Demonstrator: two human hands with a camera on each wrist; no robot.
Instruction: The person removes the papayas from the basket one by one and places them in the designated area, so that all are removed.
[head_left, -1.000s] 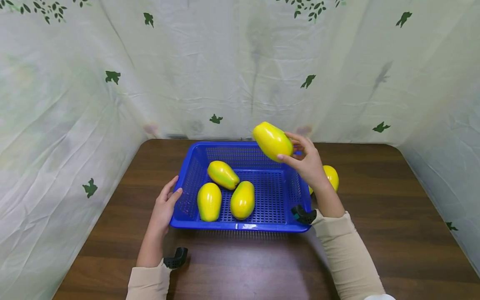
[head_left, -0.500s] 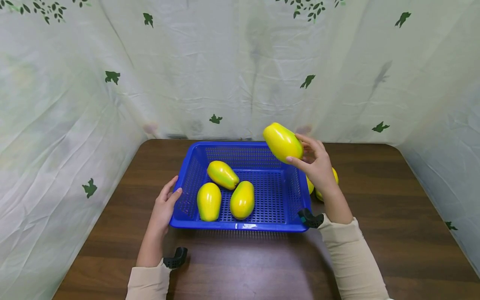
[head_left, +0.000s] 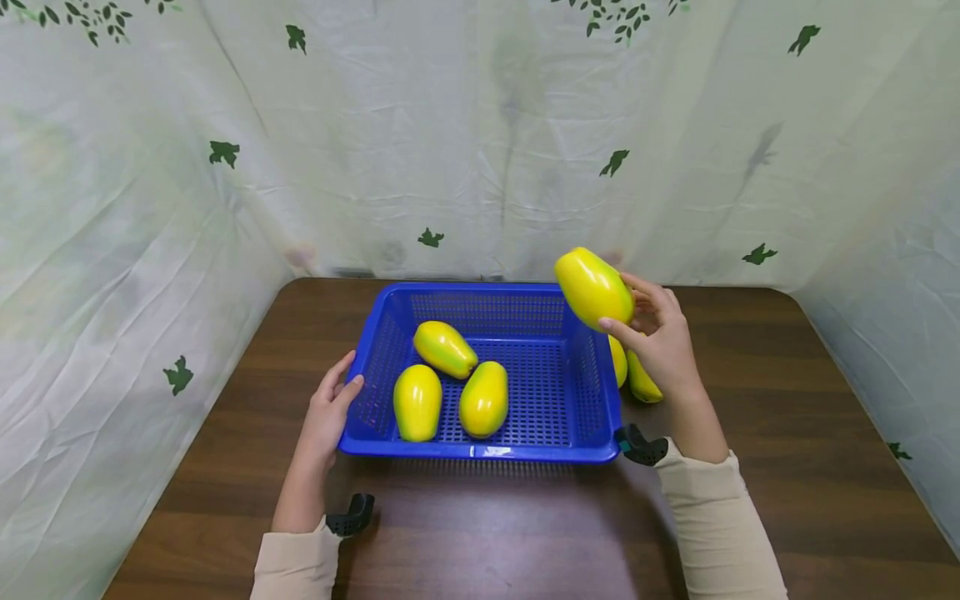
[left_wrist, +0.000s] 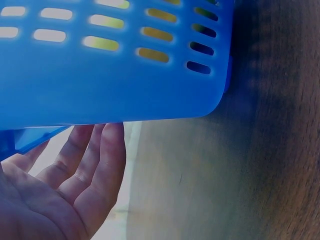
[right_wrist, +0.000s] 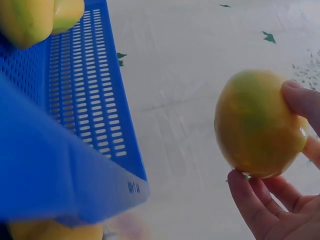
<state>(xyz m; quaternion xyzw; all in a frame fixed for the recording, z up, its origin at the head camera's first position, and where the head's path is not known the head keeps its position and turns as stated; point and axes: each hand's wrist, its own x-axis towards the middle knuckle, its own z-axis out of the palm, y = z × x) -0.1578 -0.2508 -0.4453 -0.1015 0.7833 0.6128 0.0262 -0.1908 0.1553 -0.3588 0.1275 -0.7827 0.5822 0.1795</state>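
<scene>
My right hand (head_left: 663, 346) holds a glossy yellow papaya (head_left: 591, 285) with greenish patches above the right back corner of the blue plastic basket (head_left: 551, 455). The right wrist view shows the thumb on one side of this papaya and fingertips on the other. Inside the basket, toward its left, lie 3 more papayas: one at the back (head_left: 446, 349), one at the front left (head_left: 417, 403), one at the front middle (head_left: 483, 400). My left hand (head_left: 327, 417) holds the basket's left rim, its fingertips against the outer wall in the left wrist view.
On the brown wooden table (head_left: 787, 450), just right of the basket, sit a papaya (head_left: 618, 361) partly hidden by the basket wall and another papaya (head_left: 643, 382) partly behind my right hand. A pale curtain (head_left: 495, 150) with green bird prints hangs around the table.
My right hand has moved to the right with its papaya, from over the basket toward its right edge. The left hand, the basket and the papayas in it stay put.
</scene>
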